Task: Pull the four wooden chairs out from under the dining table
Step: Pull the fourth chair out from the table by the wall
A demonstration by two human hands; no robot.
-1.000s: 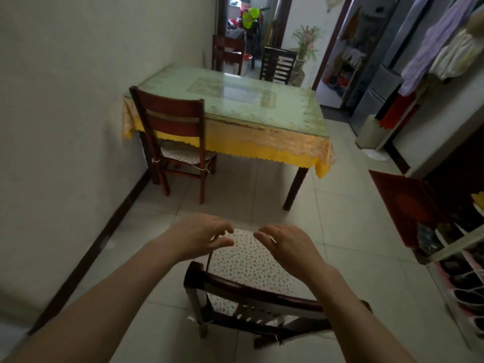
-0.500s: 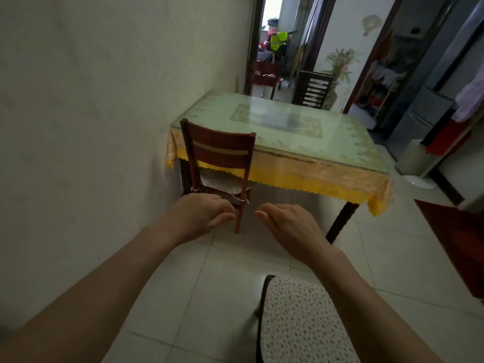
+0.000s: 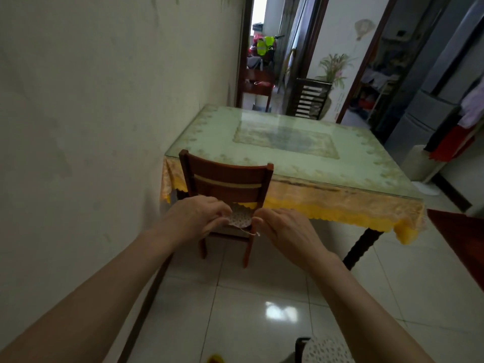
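Note:
A dining table (image 3: 327,176) with a glass top and a yellow fringed cloth stands against the left wall. A reddish wooden chair (image 3: 226,179) is tucked at its near left end, seat partly under the cloth. My left hand (image 3: 196,216) and my right hand (image 3: 282,229) reach forward, fingers loosely curled, just short of the chair back and holding nothing. A second wooden chair (image 3: 258,85) stands beyond the far end in a doorway. A dark slatted chair (image 3: 310,98) stands behind the far edge. The patterned seat of another chair (image 3: 324,349) shows at the bottom edge.
The plain wall runs close along the left. Pale floor tiles (image 3: 262,297) lie between me and the table. A red mat (image 3: 461,239) lies at the right. A white fan base (image 3: 424,184) and hanging clothes (image 3: 455,137) are beyond the table's right side.
I have turned away from the chair below me and moved closer to the table. Both hands have advanced toward the back of the tucked chair.

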